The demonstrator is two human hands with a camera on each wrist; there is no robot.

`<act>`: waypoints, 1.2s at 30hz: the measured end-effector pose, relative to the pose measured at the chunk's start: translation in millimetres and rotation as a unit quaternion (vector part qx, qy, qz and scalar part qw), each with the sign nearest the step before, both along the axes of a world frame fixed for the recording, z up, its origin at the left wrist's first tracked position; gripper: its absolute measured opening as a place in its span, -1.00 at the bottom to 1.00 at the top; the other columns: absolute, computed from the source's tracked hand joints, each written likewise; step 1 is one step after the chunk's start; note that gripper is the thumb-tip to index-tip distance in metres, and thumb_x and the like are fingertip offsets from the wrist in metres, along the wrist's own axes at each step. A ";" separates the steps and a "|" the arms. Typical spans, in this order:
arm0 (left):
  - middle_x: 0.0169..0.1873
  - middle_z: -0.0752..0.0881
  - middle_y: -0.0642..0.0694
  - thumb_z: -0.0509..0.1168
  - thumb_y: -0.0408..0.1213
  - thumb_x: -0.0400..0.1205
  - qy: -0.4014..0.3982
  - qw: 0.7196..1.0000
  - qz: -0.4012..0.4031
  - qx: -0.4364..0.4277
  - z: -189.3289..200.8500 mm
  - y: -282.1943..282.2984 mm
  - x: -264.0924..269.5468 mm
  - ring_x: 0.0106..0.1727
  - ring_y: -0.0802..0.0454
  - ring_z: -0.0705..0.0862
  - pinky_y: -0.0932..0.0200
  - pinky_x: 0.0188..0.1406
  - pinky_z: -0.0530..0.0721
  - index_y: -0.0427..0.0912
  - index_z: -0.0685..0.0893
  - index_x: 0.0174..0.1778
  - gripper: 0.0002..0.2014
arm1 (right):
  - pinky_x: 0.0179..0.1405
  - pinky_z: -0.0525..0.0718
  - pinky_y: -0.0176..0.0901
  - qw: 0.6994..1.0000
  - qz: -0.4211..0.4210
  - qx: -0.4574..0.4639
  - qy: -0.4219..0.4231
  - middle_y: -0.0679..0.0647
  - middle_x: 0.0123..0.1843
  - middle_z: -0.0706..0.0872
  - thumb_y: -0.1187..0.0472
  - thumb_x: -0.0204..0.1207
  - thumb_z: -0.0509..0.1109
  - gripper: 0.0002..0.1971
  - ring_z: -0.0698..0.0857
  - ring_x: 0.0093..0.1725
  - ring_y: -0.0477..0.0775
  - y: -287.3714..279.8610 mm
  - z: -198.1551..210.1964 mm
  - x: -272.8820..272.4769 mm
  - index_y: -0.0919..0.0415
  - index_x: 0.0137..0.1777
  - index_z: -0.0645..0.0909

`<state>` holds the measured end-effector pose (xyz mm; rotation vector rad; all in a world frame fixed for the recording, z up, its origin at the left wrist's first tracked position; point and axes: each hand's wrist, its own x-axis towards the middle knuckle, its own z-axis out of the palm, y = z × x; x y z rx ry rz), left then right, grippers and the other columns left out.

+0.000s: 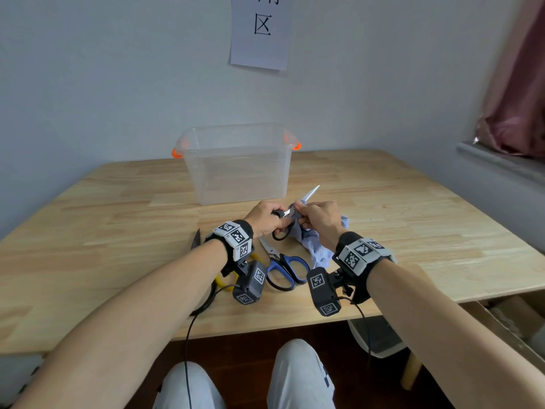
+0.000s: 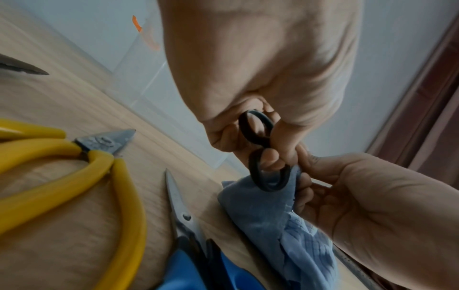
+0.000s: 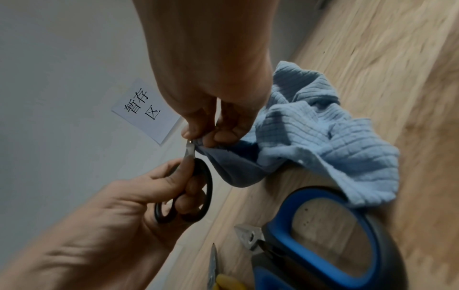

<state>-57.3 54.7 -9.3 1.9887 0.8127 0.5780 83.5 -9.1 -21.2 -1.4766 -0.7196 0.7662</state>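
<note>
The clear box stands at the back of the table. In front of the box, close to me, lie the blue scissors, the yellow pliers and a dark blade. My left arm hides part of the pliers.

I hold the black scissors up just in front of the box, tips pointing at it. My left hand has its fingers curled tight through the black rings. My right hand pinches the blue cloth around the blades, thumb and fingers pressed close. The rest of the cloth trails down onto the table.
</note>
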 end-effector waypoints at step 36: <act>-0.48 0.59 -0.10 0.38 -0.42 0.66 0.012 0.999 0.011 -0.029 -3.3 3.8 -9.1 -0.50 0.05 0.49 0.22 -0.40 0.51 -0.21 0.65 -0.18 -0.90 | -0.55 0.50 -0.22 0.996 -0.055 -0.017 -0.075 0.19 -0.40 0.69 0.10 0.58 0.50 -0.65 0.57 -0.50 0.04 6.0 4.1 6.8 0.42 -0.25 0.76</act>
